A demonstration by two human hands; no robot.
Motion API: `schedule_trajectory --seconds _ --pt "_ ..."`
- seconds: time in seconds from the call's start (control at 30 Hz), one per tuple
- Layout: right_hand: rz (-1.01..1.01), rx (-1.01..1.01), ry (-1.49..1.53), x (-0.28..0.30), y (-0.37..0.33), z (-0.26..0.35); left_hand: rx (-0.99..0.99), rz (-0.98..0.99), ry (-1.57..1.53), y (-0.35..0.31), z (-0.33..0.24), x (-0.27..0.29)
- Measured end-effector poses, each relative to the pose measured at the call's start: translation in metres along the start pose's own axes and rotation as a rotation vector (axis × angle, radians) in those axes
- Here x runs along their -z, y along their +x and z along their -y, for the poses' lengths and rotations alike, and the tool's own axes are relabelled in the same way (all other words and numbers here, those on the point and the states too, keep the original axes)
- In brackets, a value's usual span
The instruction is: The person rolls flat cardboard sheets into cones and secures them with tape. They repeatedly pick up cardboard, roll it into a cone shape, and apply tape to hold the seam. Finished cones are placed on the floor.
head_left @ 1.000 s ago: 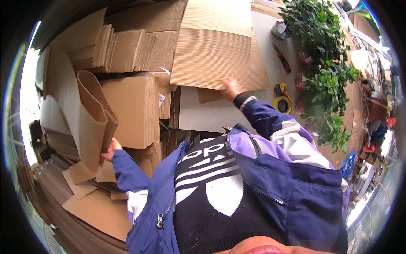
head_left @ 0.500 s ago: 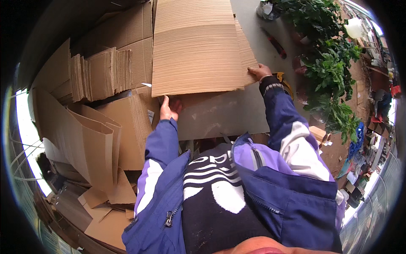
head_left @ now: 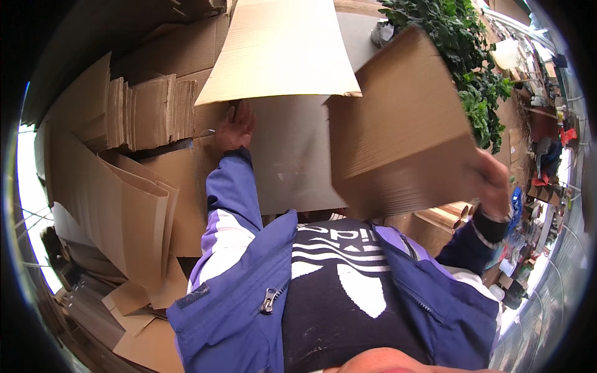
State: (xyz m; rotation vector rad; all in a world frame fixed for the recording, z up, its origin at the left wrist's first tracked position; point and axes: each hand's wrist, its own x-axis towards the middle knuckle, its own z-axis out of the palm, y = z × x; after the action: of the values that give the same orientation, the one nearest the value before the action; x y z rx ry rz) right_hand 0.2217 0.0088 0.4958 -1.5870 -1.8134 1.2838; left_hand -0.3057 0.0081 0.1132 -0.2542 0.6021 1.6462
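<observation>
A large corrugated cardboard sheet (head_left: 283, 53) stands out at the far middle, its near edge raised off the grey table (head_left: 289, 155). Just under that edge, near its left corner, is my left hand (head_left: 237, 129), open with fingers stretched upward; whether the fingertips bear on the sheet cannot be made out. My right hand (head_left: 494, 185) grips the right edge of a smaller cardboard piece (head_left: 401, 121), slightly blurred. This piece is tilted over the table's right side, with its left edge close to the big sheet's right corner.
Cut cardboard strips (head_left: 149, 112) stand in a row at the left, beyond a folded cardboard sheet (head_left: 118, 202). Leafy green plants (head_left: 482, 102) line the right side, near a clear plastic-like container (head_left: 382, 32). Pale cardboard pieces (head_left: 444, 217) lie low at the right.
My right hand has drawn the smaller piece out from beneath the big sheet, rightward and toward me. The big sheet's near edge has risen. My left hand has moved farther away, fingers now spread.
</observation>
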Motion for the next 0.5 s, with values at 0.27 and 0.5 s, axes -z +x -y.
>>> schedule_trajectory --seconds 0.27,0.5 --pt "-0.604 0.321 -0.208 0.098 -0.100 0.020 -0.187 0.110 -0.033 0.011 0.017 -0.026" --pt "-0.607 0.408 -0.163 0.000 0.002 -0.004 -0.148 -0.306 0.253 0.027 0.038 0.025"
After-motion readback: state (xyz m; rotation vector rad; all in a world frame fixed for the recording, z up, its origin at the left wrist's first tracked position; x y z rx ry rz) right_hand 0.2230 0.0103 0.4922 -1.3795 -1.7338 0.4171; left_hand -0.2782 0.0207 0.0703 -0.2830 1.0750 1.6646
